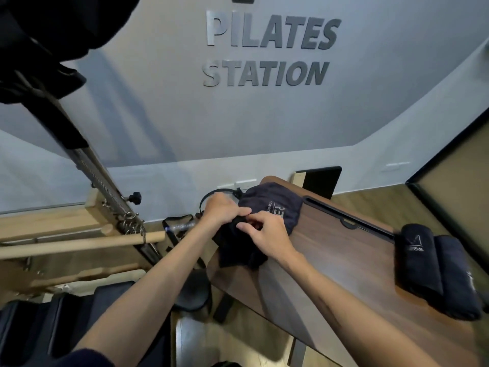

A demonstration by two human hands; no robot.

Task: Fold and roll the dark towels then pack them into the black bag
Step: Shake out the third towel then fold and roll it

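Observation:
A black bag (272,205) with white lettering lies bulging at the far left end of the wooden table (330,250). Its dark fabric opening (238,247) hangs toward the table's left edge. My left hand (221,211) grips the bag's fabric at the opening, fingers curled over it. My right hand (267,231) pinches the same fabric edge just to the right, thumb and fingers closed on it. Two rolled dark towels (436,268) lie side by side on the table's right part, apart from both hands.
A wooden pilates frame with springs (111,197) and wooden bars (79,242) stands at left. A round black stool (193,290) sits below the table's left edge. A dark slot (346,221) runs along the table's far side. A wall with lettering rises behind.

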